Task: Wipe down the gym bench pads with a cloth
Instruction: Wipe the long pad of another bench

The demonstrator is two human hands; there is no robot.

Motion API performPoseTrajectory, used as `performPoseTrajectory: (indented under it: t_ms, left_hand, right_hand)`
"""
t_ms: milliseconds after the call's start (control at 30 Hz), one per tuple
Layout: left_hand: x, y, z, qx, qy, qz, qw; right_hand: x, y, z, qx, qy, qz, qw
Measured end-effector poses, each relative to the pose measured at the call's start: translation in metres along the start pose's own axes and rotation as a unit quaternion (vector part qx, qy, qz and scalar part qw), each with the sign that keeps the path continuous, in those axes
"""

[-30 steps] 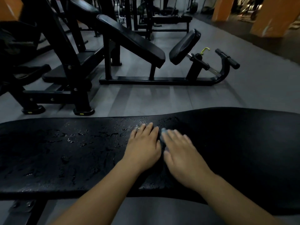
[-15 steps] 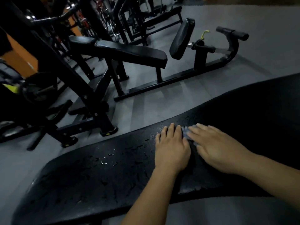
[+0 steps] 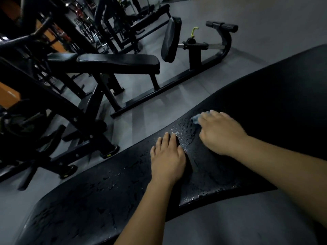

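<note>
Where the view lies nearest the camera, 2 bare forearms are seen reaching over a long black bench pad [image 3: 88, 209], which runs diagonally from lower left to upper right. Its surface is marked with wet streaks and droplets, thickest between the 2 hands. The left hand [image 3: 168, 161] is laid flat on the pad, palm down, fingers straight and close together; nothing is held in it. Just beyond it and to the right, the right hand [image 3: 221, 135] is pressed palm down on a small pale blue cloth [image 3: 195, 119], of which only a crumpled edge is shown past the fingertips, near the pad's far edge. The fingers are stretched over the cloth rather than curled round it. The 2 hands are kept apart, with a strip of wet pad between them.

Beyond the pad, grey floor [image 3: 265, 23] is seen. Farther off, a second bench is set on it, with a flat seat pad [image 3: 118, 63], an upright pad [image 3: 170, 39], a yellow-green hook [image 3: 193, 30] and a padded roller bar [image 3: 222, 26]. To the left, dark machine frames [image 3: 83, 121] are crowded together, and an orange surface [image 3: 8, 96] is glimpsed behind them.
</note>
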State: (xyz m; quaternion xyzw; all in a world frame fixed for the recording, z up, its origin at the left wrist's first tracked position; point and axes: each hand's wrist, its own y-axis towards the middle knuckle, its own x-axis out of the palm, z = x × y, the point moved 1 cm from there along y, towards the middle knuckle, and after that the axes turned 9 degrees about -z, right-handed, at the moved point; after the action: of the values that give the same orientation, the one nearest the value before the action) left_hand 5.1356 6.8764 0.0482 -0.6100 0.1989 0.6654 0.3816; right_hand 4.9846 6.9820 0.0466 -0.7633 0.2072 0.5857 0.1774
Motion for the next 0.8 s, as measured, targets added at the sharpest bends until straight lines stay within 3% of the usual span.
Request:
performPoseTrajectory:
  t_ms: [67,167,233,367,467,633,700,800]
  left_hand:
    - [-0.004,0.002,-0.002,0.001,-0.008,-0.004,1.000]
    - [-0.008,0.013,0.000,0.017,-0.024,0.011,1.000]
    - [-0.005,0.016,0.003,0.023,-0.010,0.019,1.000]
    - [0.001,0.012,0.004,0.025,0.006,0.014,1.000]
    - [0.000,0.009,0.003,0.026,0.006,0.015,1.000]
    - [0.003,0.010,0.002,0.026,0.016,0.017,0.999]
    - [0.002,0.011,0.004,0.021,0.022,0.021,0.999]
    - [0.000,0.012,0.008,0.022,0.038,0.022,0.999]
  right_hand:
    - [0.002,0.006,-0.017,0.020,0.001,-0.014,1.000]
    - [0.014,-0.046,-0.042,-0.093,-0.001,-0.018,0.996]
    - [0.008,-0.068,-0.033,-0.116,0.023,-0.019,0.993]
    - [-0.007,-0.021,0.004,-0.012,0.010,-0.040,0.999]
    - [-0.006,-0.004,-0.011,0.025,-0.020,-0.044,0.999]
    - [0.012,-0.062,-0.022,-0.125,-0.033,0.015,0.992]
    - [0.003,-0.051,-0.002,-0.109,-0.029,0.032,0.993]
    - [-0.013,-0.007,0.009,-0.009,-0.028,-0.010,1.000]
